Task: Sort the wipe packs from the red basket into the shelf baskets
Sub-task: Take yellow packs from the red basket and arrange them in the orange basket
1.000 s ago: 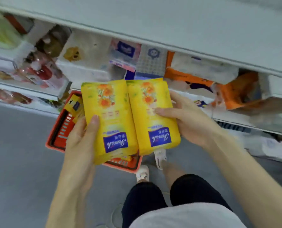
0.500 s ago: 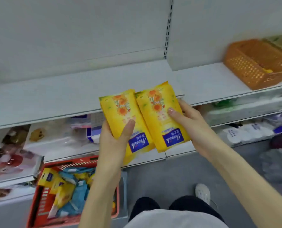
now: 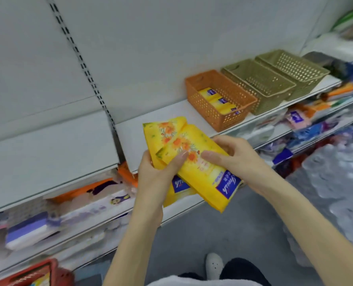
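Change: half a second ago the two packs were held side by side; now the front pack (image 3: 202,172) lies slanted over the rear pack (image 3: 163,131), as one stack
View: the orange basket (image 3: 204,106) has come closer, and the red basket (image 3: 47,269) has slid to the bottom left corner
Meaning: I think both packs go together into the orange basket, which is not yet reached
Left hand (image 3: 155,176): curled around the rear pack, with the thumb pressing on the front pack
Right hand (image 3: 237,157): grips the front pack, thumb on top
Orange basket: on the shelf (image 3: 150,114), holding a row of similar yellow packs (image 3: 214,96)
Green baskets (image 3: 274,96): two, just beside it, and they look empty
Red basket: only a corner shows, so I cannot tell what is in it
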`<action>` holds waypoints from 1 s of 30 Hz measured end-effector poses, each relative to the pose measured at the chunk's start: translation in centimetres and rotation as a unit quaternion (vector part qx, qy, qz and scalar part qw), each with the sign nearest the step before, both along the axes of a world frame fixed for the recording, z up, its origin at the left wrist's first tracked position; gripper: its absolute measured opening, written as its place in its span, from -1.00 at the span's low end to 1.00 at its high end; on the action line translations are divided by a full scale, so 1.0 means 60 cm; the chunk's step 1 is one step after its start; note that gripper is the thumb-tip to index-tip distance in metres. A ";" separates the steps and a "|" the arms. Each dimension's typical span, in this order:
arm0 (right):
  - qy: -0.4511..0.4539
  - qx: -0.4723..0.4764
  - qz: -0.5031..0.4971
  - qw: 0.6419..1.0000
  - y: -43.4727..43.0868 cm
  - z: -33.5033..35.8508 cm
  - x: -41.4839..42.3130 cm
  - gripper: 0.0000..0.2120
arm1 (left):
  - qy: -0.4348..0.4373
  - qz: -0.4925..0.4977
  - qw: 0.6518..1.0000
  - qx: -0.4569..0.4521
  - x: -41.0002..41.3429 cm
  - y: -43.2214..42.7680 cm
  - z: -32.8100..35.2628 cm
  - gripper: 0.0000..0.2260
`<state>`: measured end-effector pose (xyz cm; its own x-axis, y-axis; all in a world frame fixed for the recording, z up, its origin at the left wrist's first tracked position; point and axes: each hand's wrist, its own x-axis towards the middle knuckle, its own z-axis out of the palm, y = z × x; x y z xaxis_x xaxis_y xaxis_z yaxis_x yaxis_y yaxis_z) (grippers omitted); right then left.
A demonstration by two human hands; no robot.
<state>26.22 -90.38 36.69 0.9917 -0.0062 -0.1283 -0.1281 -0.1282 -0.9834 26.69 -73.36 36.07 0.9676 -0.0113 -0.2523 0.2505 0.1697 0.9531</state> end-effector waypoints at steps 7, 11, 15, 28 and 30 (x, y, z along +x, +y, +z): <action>-0.029 -0.113 -0.137 0.984 -0.193 -0.032 0.051 -0.80 | 0.025 0.110 0.993 -0.031 0.076 -0.162 -0.024 -0.71; 0.021 -0.031 -0.161 0.986 -0.215 -0.062 0.072 -0.75 | 0.001 0.163 0.986 -0.037 0.133 -0.212 -0.027 -0.68; 0.077 0.131 -0.123 0.981 -0.202 -0.069 0.130 -0.84 | 0.000 0.150 0.987 -0.053 0.191 -0.254 -0.035 -0.59; 0.143 0.279 -0.193 0.930 -0.344 -0.091 0.364 -0.79 | 0.100 0.175 0.979 -0.029 0.403 -0.284 -0.072 -0.57; 0.142 0.228 -0.189 0.945 -0.372 -0.110 0.414 -0.81 | 0.112 0.206 0.972 -0.020 0.423 -0.282 -0.082 -0.69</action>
